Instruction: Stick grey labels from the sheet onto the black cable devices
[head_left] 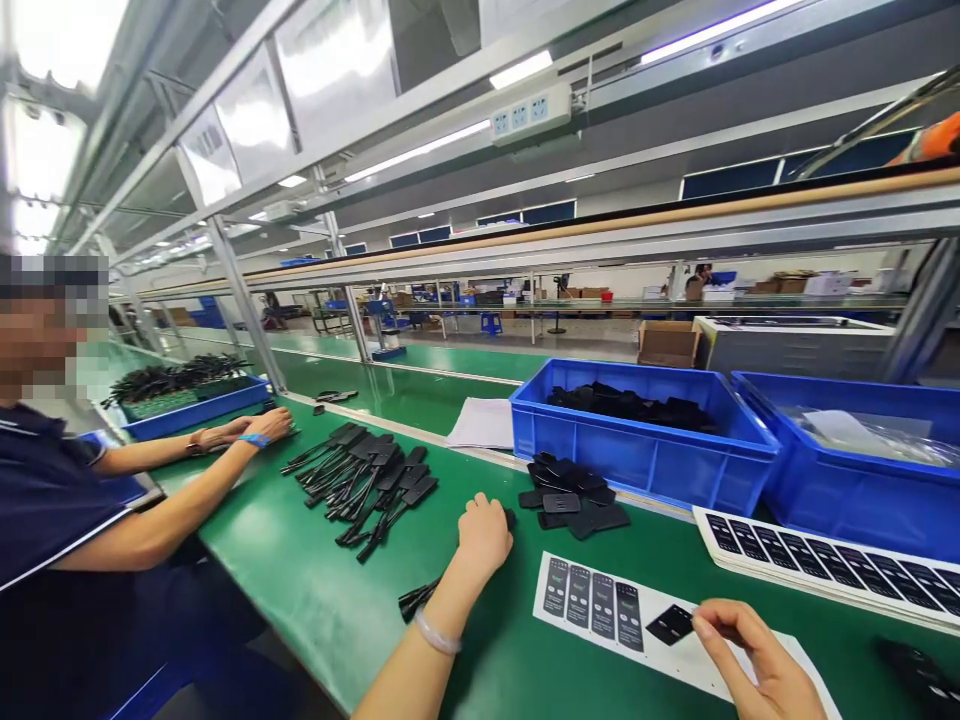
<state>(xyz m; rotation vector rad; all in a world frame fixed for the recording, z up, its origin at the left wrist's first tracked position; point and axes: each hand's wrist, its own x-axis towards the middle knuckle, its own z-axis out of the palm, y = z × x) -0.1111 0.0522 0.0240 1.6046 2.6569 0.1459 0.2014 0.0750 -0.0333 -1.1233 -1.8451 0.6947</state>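
Observation:
My left hand (484,535) is closed above the green table, with a dark edge of a black cabled piece showing beyond its fingers. Black cable ends (420,597) stick out on the other side of my wrist and seem to belong to that piece; my arm hides the middle. Between thumb and finger, my right hand (757,655) pinches a black sticker (670,625), tilted over a white label sheet (592,633). Several printed black labels remain on the sheet's left part. Near my left hand lies a pile of flat black pieces (574,495).
Black cabled pieces (367,470) lie heaped at left. Blue bins (637,460) and a stack of label sheets (825,570) line the back right. A co-worker's hands (262,425) work beside a blue tray (202,408). A dark blurred object (919,675) sits at far right.

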